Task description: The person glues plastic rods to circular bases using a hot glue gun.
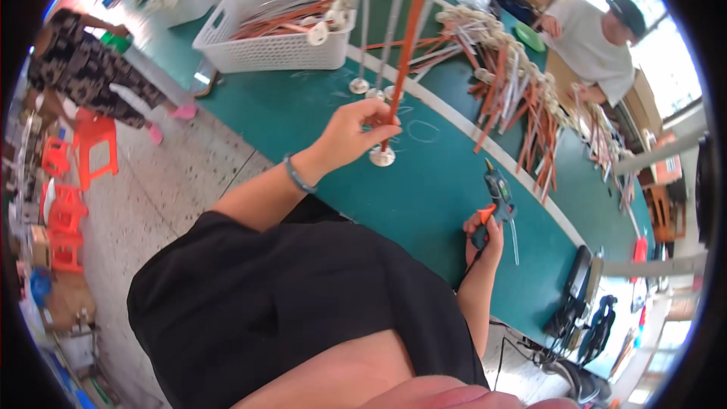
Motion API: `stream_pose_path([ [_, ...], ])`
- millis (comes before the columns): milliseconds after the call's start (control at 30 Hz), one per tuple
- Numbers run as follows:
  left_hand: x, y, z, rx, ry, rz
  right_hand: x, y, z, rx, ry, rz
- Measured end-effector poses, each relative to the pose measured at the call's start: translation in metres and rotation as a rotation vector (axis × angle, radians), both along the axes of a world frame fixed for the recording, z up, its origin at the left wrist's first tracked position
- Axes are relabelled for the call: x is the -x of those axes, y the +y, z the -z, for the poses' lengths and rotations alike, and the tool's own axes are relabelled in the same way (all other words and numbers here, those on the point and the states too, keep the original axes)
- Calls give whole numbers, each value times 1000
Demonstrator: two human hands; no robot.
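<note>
My left hand pinches a tall reddish-brown stick near its lower end. The stick stands upright on a small round white base that rests on the green table. In my right hand is a dark glue gun with an orange trigger, its nozzle pointing up and away from me. A clear glue stick hangs out beside the gun. Just beyond my left hand, several grey sticks stand upright on round white bases.
A white perforated basket holds brown and grey sticks at the back. To the right lies a long pile of brown and silver sticks with pale ends. Across the table a person in white works; another person stands at left near red stools.
</note>
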State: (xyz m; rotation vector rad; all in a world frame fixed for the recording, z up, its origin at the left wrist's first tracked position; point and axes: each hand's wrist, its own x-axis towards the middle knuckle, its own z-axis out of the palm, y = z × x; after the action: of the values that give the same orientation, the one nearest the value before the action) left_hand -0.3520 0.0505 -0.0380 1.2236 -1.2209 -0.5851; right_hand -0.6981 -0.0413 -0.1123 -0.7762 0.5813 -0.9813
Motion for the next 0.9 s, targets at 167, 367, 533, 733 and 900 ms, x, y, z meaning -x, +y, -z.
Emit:
stream_pose_path([
  [167,-4,-9,16,-29,-144,-30,-13,3,-4,66,197,19],
  [367,-19,-22,29,-79,-306,48,-59,27,-43,192,492,-205],
  [533,-29,-24,36,-74,-379,78,-89,25,-31,336,584,-348],
  [733,-32,-24,43,-55,-401,71,-112,26,-24,469,636,-418],
  [900,-32,-27,45,-63,-362,68,-118,25,-19,560,663,-394],
])
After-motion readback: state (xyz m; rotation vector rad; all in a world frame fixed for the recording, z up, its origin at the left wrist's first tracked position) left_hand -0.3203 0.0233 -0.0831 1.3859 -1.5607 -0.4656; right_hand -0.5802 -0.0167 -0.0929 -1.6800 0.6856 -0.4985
